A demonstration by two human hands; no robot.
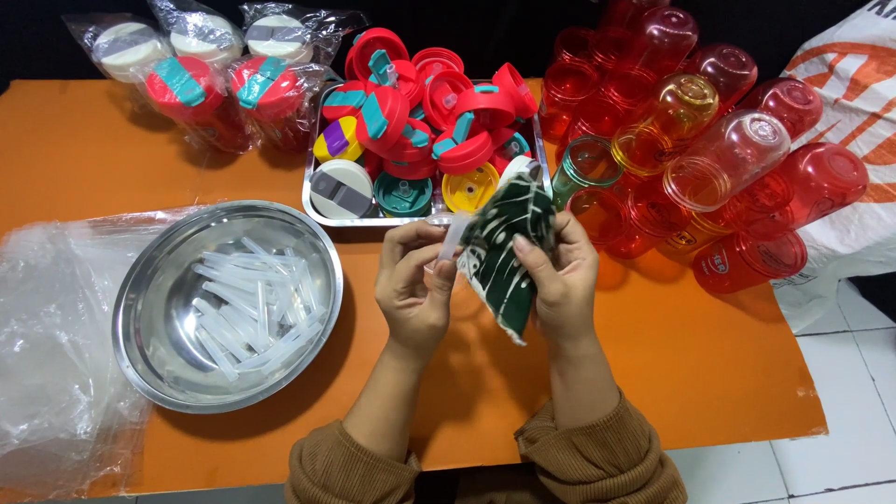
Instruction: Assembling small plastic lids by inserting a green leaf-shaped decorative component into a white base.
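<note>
1. A green cup [509, 252] with white leaf markings is held above the orange table [709, 373], near the middle of the scene and just in front of the metal tray [309, 191].
2. The cup is grasped on its right side by the right hand [560, 280], whose fingers are wrapped around its body with the thumb laid on the patterned face.
3. A clear straw [452, 238] is pinched by the left hand [415, 285] between thumb and fingertips, right at the cup's upper left edge; whether the two touch cannot be told.
4. Lids in red, teal, yellow, purple and white are piled in the tray, at the far side of the table.
5. More clear straws are seen lying in a round steel bowl [149, 308] at the near left, which is set partly on a sheet of clear plastic [56, 355].
6. Bagged lids [201, 70] are placed at the far left.
7. Red and amber transparent cups [709, 149] are heaped on their sides at the far right, well apart from the bowl.
</note>
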